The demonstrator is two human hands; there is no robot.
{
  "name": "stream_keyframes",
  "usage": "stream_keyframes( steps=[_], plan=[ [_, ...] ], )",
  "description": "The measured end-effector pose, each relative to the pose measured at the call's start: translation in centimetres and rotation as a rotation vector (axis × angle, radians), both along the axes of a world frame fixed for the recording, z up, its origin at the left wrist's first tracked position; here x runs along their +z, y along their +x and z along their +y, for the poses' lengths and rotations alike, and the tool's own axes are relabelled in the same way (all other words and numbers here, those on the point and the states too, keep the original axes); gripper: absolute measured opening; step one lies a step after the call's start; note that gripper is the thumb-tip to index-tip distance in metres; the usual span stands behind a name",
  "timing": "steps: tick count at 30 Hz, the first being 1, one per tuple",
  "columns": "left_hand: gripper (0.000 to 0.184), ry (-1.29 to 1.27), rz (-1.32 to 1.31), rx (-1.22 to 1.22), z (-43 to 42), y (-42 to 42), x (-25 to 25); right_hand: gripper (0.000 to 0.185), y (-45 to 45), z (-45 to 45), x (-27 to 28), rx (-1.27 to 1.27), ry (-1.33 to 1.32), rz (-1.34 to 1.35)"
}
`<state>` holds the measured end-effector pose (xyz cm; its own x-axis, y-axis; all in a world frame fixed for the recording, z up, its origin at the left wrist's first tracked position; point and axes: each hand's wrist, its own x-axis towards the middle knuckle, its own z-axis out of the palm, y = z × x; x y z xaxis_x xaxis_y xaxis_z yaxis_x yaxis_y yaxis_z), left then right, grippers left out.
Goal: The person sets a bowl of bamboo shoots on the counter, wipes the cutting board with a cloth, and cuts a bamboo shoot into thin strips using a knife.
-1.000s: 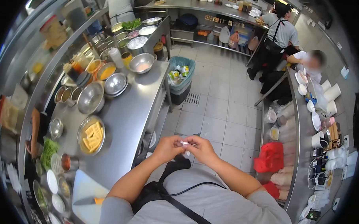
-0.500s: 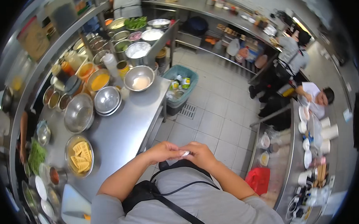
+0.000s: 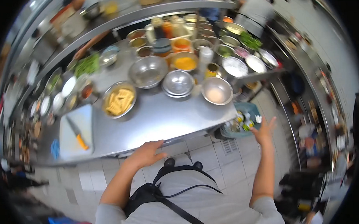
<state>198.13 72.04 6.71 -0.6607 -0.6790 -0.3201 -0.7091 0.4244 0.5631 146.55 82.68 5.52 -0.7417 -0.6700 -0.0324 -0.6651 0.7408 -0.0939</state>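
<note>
My right hand (image 3: 264,130) is stretched out over the near side of a teal waste bin (image 3: 231,133), its fingers spread. By its fingertips is a small white crumpled thing (image 3: 258,119); whether it touches the hand or the bin I cannot tell. Cans and other waste show inside the bin. At the front edge of the steel table (image 3: 167,123) is my left hand (image 3: 147,153), fingers extended, thumb apart and nothing held. Behind it on the table stands a metal bowl of yellow wedge-shaped pieces (image 3: 119,101).
A knife (image 3: 78,134) with an orange handle lies on a white cutting board (image 3: 67,141) at the left. Metal bowls (image 3: 178,83), bottles and sauce containers fill the table's back. A floor drain (image 3: 229,146) lies beside the bin. Another person (image 3: 256,14) stands beyond the table.
My hands, together on a small white thing before, have parted: the right reaches to the bin, the left to the table's edge. My view has turned left toward the table.
</note>
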Motion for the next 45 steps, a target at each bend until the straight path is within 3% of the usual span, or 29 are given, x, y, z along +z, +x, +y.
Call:
stream_keyframes(
  steps=[1,3,5,6,8,10,11,14,28,45],
  plan=[
    [0.075,-0.103,-0.034,0.02,1.8,2.7,1.0,0.093,-2.8,-0.5,-0.5,0.112,-0.146,0.023],
    [0.077,-0.11,-0.126,0.094,5.8,8.1,7.2,0.088,-4.2,-2.1,4.6,0.447,-0.517,-0.036],
    [0.08,0.069,-0.094,0.375,9.5,10.6,17.9,0.081,-0.6,-3.5,14.6,0.652,-0.834,-0.533],
    [0.079,-0.116,0.025,0.456,11.9,11.7,22.5,0.082,1.6,-3.8,19.3,0.834,-0.901,-0.585],
    [0.078,-0.739,0.213,0.405,16.5,12.7,29.7,0.109,5.0,-4.0,27.5,1.333,-1.049,-0.631],
    [0.074,-1.201,1.032,0.732,21.1,13.4,33.7,0.101,12.9,-2.4,37.0,1.902,-1.09,-0.642],
    [0.074,-1.448,0.996,0.548,23.1,13.6,35.3,0.1,15.3,-1.3,39.2,2.038,-1.097,-0.573],
    [0.073,-1.726,0.725,0.191,29.5,14.6,37.0,0.1,22.5,1.1,43.1,2.264,-1.153,-0.362],
    [0.067,-1.919,0.478,0.34,40.0,29.1,32.0,0.098,43.6,6.5,45.7,2.307,-1.269,-0.109],
    [0.061,-1.958,0.279,0.62,42.8,39.6,28.4,0.096,54.9,4.4,45.6,2.339,-1.376,-0.095]
  ],
)
